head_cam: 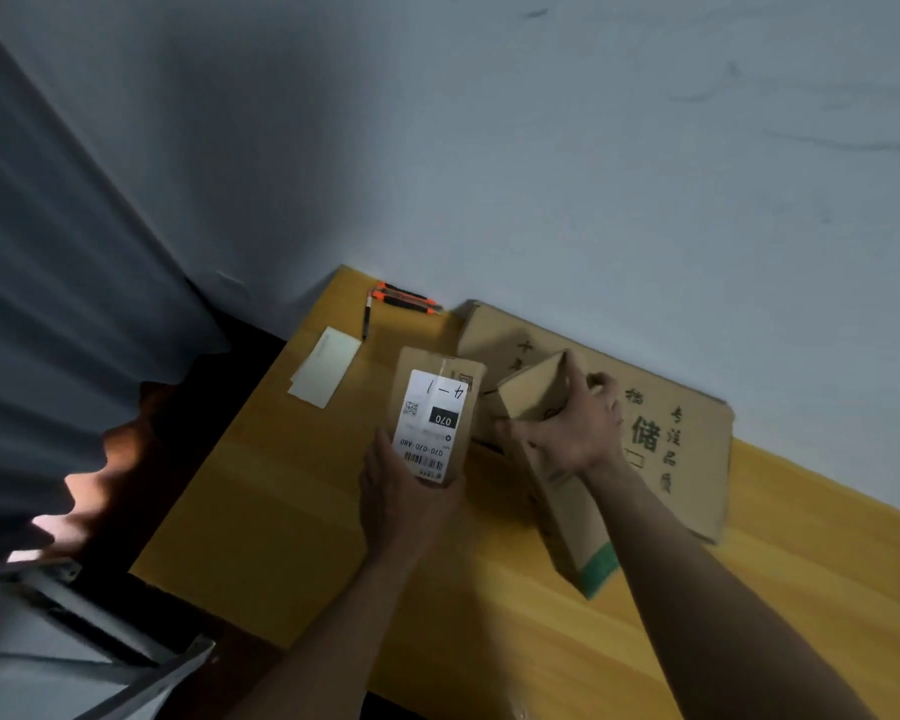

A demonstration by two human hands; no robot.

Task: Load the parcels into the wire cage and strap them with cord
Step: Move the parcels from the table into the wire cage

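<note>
Far left of the labelled box [432, 418], a grey metal frame [74, 615] is cut off by the picture edge and blurred. The left hand [396, 496] curls around the near end of this box; its fingertips are hidden. Just right of the labelled box, the right hand [578, 433] grips the top of a tilted plain box [578, 532], which partly covers flat cardboard [697, 459].

Two bare hands and two bare forearms are all of the person in view; the left hand [396, 493] shows its back, and the left forearm [323, 631] is bare as far as it shows; the right hand [578, 433] shows its knuckles; the right forearm [723, 579] is bare likewise; dim light and blur hide nails and finer marks.
</note>
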